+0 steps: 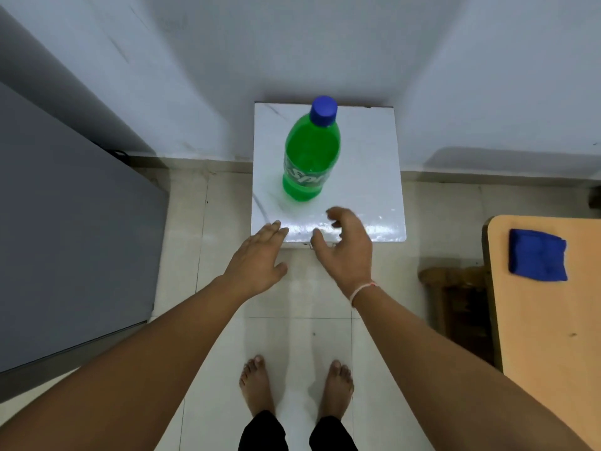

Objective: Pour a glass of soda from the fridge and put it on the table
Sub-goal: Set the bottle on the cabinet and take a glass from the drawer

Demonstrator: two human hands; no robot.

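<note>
green plastic makes up the soda bottle, and it has a blue cap screwed on top. the bottle stands up straight on a small white counter. the counter top is shiny and sits against the pale wall, in the middle of the view from the head camera.

both hands reach out toward the near edge of the counter. the left hand is flat, with its fingers straight and close together. its fingertips are over the near left edge of the white top. it holds nothing. the right hand is spread wide, with its fingers bent a little like a claw and its thumb out to the side. it holds nothing too. it is near the bottle but not touching it. a thin pale band goes round the right wrist.

on the left is a big grey fridge with its door closed. on the right is a light wood table, well apart from the bottle. a folded blue cloth lies on that table. a dark wooden stool stands on the floor just beside the table.

the floor has pale tiles. two bare feet stand on it at the bottom of the view, with dark trouser legs above them.
</note>
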